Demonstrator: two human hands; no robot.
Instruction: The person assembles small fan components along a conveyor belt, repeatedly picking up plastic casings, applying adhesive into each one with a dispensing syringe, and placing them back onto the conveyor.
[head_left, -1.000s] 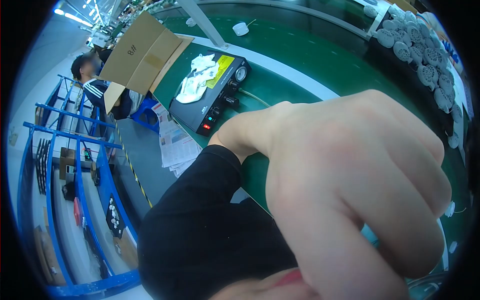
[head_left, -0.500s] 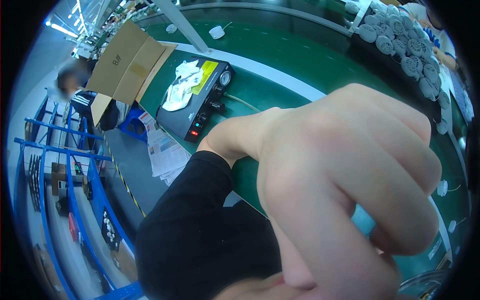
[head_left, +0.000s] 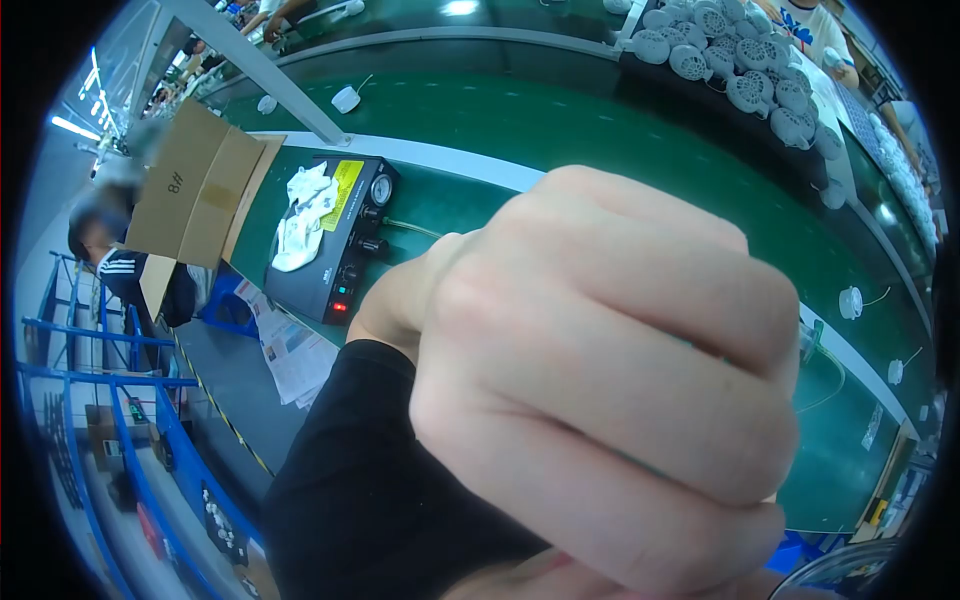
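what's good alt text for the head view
The person's curled left hand fills the foreground, back toward the camera, palm hidden. Behind it, a black control box topped with white fabric sits on a green table near an open cardboard box; pale perforated parts are heaped at upper right.

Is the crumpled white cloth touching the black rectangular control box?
Touching: the head view shows the crumpled white cloth lying on top of the black rectangular control box.

Black box point(head_left: 308, 285), yellow label point(head_left: 345, 192), green tabletop point(head_left: 455, 198)
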